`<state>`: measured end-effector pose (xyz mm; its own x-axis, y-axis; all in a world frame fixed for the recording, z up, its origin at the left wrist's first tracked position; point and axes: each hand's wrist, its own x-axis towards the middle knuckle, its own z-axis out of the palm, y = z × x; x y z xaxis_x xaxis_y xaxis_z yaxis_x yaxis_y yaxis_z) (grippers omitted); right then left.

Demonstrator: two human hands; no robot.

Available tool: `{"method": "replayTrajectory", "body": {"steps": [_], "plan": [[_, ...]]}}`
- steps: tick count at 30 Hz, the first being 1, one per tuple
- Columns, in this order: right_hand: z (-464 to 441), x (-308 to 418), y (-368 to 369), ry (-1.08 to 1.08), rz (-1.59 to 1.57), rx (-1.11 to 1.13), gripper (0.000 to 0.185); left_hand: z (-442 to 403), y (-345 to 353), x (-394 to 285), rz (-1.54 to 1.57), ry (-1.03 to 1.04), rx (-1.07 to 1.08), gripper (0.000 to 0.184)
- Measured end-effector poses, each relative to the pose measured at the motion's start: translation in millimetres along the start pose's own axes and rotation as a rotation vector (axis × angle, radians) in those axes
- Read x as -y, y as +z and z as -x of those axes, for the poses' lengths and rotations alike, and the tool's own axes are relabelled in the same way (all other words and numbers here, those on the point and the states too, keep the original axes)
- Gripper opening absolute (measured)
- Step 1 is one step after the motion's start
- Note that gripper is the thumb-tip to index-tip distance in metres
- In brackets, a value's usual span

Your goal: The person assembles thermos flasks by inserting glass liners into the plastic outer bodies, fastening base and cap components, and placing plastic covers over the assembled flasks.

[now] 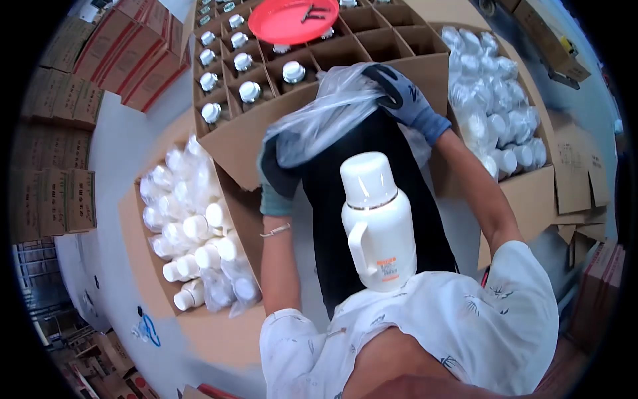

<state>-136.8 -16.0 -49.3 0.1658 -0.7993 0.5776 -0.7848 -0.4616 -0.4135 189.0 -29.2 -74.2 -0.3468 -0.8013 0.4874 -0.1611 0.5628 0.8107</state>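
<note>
A clear plastic bag (325, 116) stretches between my gloved hands, above my lap. My right hand (402, 96), in a grey-blue knit glove with a dark palm, is closed on the bag's upper right end. At the lower left end, my left hand (279, 166) grips the bag, its fingers partly covered by the film. A white thermos jug (382, 229) with a side handle, a domed cap and orange print rests on my lap, touched by neither hand.
Ahead stands a divided carton (266, 120) of silver-capped bottles, with a red plastic tray (279, 23) holding a small dark tool on top. Open boxes of bagged white items (186, 246) and white cups or lids (495, 100) flank me. Stacked cartons (56, 159) line the left.
</note>
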Motion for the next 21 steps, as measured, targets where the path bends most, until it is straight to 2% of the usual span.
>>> {"method": "replayTrajectory", "body": {"steps": [1,3,5,7,8,10,12,13,14,15,16,17,19,20,21], "plan": [[12,4,2,0.02,-0.007,0.008,0.061,19,4,-4,-0.232,0.11,-0.03,0.032],[49,16,-5,0.105,-0.078,-0.036,0.056,58,6,-7,-0.421,0.177,-0.037,0.038],[86,47,-18,0.19,-0.067,-0.044,0.05,93,1,-36,0.145,-0.448,0.014,0.04],[124,92,-27,0.209,0.005,-0.037,0.048,111,1,-97,-0.236,-0.263,0.2,0.034],[148,110,-31,0.217,0.045,-0.05,0.048,99,7,-156,-0.231,-0.236,0.313,0.024],[170,131,-37,0.316,0.055,0.038,0.043,134,19,-169,-0.338,0.142,0.264,0.026],[200,133,-29,0.209,0.162,0.005,0.039,168,28,-171,-0.359,0.191,0.294,0.032],[214,135,-31,0.17,0.161,0.02,0.037,190,22,-165,-0.301,0.12,0.33,0.033],[217,148,-54,0.155,0.128,0.152,0.035,200,19,-169,-0.328,0.063,0.472,0.033],[236,155,-65,0.018,0.076,0.221,0.034,255,1,-142,-0.371,0.14,0.553,0.033],[256,159,-71,-0.122,0.019,0.293,0.034,273,-11,-137,-0.319,-0.002,0.667,0.033],[273,160,-70,-0.085,-0.046,0.288,0.034,257,-16,-147,-0.346,-0.05,0.723,0.034],[277,162,-92,0.061,-0.177,0.358,0.034,214,-39,-156,0.002,-0.385,0.642,0.037],[284,159,-96,0.009,-0.186,0.376,0.034,210,-58,-142,-0.029,-0.524,0.47,0.034],[290,152,-101,-0.045,-0.182,0.39,0.035,165,-46,-164,0.301,-0.806,0.247,0.035]]}}
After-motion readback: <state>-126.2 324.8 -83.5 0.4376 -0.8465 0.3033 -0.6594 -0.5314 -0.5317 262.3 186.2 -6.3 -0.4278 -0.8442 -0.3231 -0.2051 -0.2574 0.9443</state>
